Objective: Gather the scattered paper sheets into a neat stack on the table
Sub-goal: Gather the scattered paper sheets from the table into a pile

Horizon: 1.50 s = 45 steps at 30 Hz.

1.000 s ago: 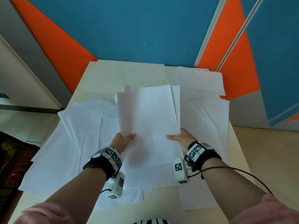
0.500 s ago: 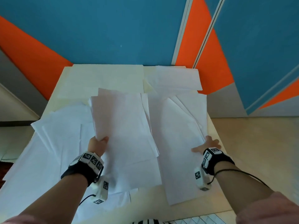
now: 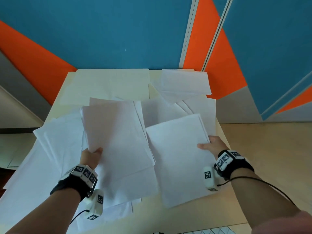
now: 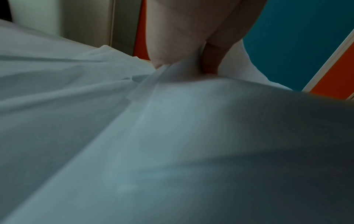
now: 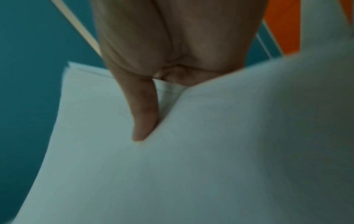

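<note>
White paper sheets lie scattered over a cream table (image 3: 62,92). My left hand (image 3: 92,155) grips the left edge of a gathered bundle of sheets (image 3: 116,132), thumb on top, and holds it tilted above the table. In the left wrist view the left hand (image 4: 184,60) pinches the bundle (image 4: 172,136). My right hand (image 3: 211,146) pinches the right edge of a second small bundle (image 3: 177,152), lifted off the table at the right. The right wrist view shows the thumb (image 5: 143,115) of the right hand lying on top of that bundle (image 5: 191,166), fingers hidden beneath.
More loose sheets lie at the left (image 3: 50,149), far middle (image 3: 109,83) and far right (image 3: 184,81) of the table. A blue and orange wall (image 3: 118,31) stands right behind the table. The floor (image 3: 270,157) drops off past the right edge.
My right hand let go of the shared bundle, went to the table's right edge and now lifts a second bundle. The left hand keeps its bundle, shifted left.
</note>
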Tool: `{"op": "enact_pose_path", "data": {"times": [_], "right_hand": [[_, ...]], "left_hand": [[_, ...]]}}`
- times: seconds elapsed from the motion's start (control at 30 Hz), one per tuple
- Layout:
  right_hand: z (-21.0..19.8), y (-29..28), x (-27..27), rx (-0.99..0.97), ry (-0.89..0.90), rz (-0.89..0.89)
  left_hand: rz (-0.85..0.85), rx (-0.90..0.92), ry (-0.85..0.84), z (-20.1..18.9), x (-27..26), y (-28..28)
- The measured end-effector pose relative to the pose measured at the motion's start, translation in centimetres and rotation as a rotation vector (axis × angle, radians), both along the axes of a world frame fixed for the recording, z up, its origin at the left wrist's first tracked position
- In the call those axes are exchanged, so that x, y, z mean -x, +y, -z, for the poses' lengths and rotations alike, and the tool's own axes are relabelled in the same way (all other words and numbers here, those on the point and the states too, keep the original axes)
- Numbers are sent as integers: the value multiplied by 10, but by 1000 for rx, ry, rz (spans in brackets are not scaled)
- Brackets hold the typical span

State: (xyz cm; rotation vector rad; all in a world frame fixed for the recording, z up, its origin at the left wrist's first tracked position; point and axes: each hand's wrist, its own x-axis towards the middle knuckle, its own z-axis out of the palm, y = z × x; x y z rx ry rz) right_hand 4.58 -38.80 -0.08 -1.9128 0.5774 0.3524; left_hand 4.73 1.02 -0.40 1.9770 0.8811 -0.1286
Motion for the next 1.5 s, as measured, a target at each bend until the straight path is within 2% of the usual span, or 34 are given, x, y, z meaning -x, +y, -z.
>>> {"op": "enact_pose_path", "data": {"times": [0.2, 0.3, 0.37, 0.53, 0.63, 0.73, 0.77, 0.87, 0.93, 1.0, 1.13, 1.23, 1.3, 1.5], "right_hand": [[-28, -18, -27, -182, -90, 72], [-35, -11, -35, -327, -93, 52], [-32, 3, -39, -342, -73, 17], [-5, 38, -47, -325, -76, -45], [8, 50, -49, -274, -13, -118], [13, 61, -52, -258, -32, -184], [12, 64, -53, -262, -48, -186], [7, 75, -61, -254, -76, -227], [2, 80, -68, -210, -63, -289], [1, 76, -79, -164, -45, -272], [12, 44, -102, 189, -103, -41], [22, 23, -111, 363, -119, 64], [27, 16, -118, 450, -89, 54], [29, 29, -143, 676, 221, -163]], "left_hand": [[4, -42, 29, -3, -1, 5], [69, -36, 19, -7, -5, -9], [133, -4, 21, -8, -8, -23], [230, 276, 21, -11, -7, -56], [202, 445, 31, -6, -8, -62], [184, 599, 42, -3, -6, -69], [200, 610, 28, -4, -5, -73], [156, 433, 5, 1, -6, -73], [73, 324, 24, 6, -13, -64], [32, 279, 27, 10, -20, -53], [17, 264, 0, 15, -33, -24], [-22, 284, -31, 13, -39, -4], [-51, 276, -25, 14, -41, 11], [-120, 178, 31, 22, -47, 52]]}}
